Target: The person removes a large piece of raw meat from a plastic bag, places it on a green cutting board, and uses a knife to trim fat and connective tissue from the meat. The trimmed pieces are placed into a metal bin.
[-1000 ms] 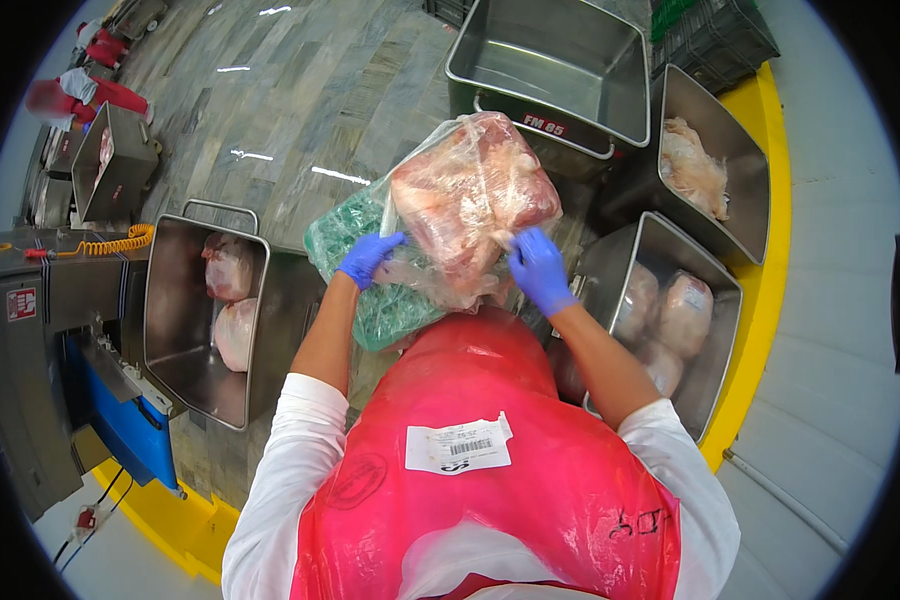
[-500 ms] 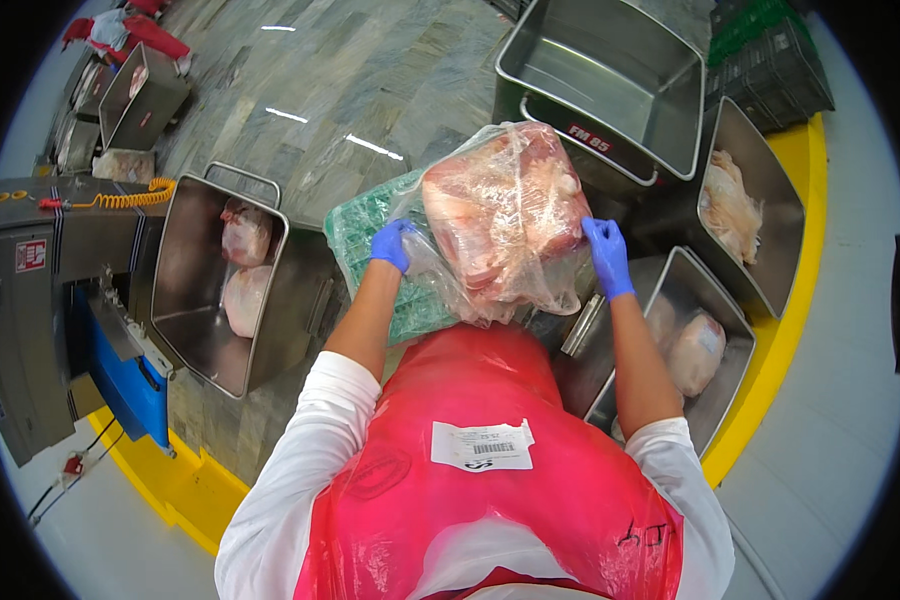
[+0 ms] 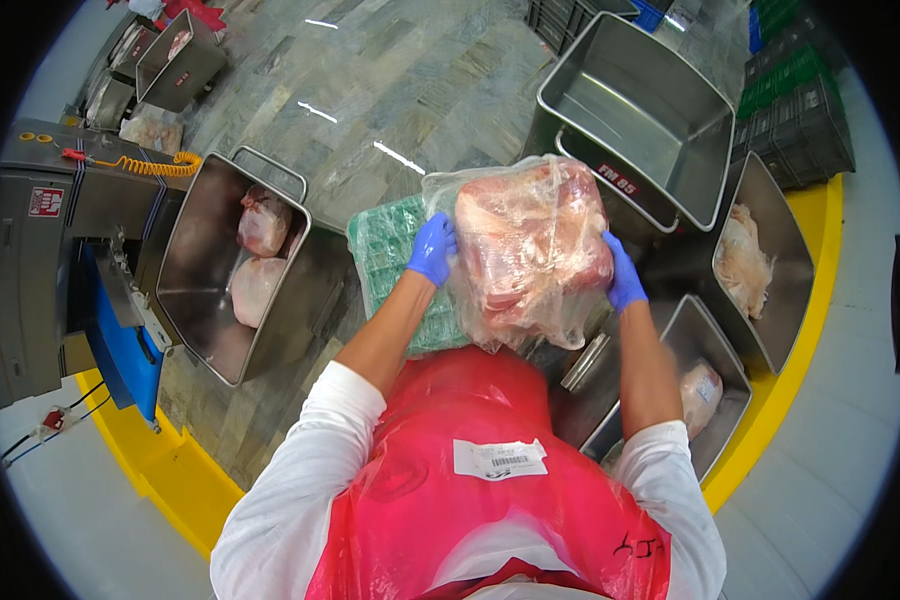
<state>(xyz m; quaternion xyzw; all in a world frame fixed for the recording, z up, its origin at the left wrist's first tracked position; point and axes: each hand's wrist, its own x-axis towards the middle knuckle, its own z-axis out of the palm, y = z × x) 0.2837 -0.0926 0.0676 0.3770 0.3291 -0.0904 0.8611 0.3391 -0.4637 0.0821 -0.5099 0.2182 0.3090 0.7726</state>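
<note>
A block of pink raw meat in clear plastic wrap point(image 3: 525, 245) is held up in front of me, over part of a green plastic crate point(image 3: 390, 260). My left hand point(image 3: 433, 248), in a blue glove, has its fingers closed on the loose plastic at the block's left side. My right hand point(image 3: 622, 270), also gloved in blue, grips the right side of the bagged meat, its fingertips partly hidden by it. My red plastic apron is just below.
Steel bins surround me: one with two bagged pieces point(image 3: 200, 330) at left, an upper-right bin point(image 3: 710, 140), two holding meat point(image 3: 780, 270) point(image 3: 720, 400) at right. A machine point(image 3: 30, 280) is far left; stacked crates point(image 3: 800, 125), far right. Another person point(image 3: 195, 15) is at upper left.
The bagged meat and both hands have moved right relative to the green crate, which shows more at left. My left hand has shifted up along the plastic. The view has shifted.
</note>
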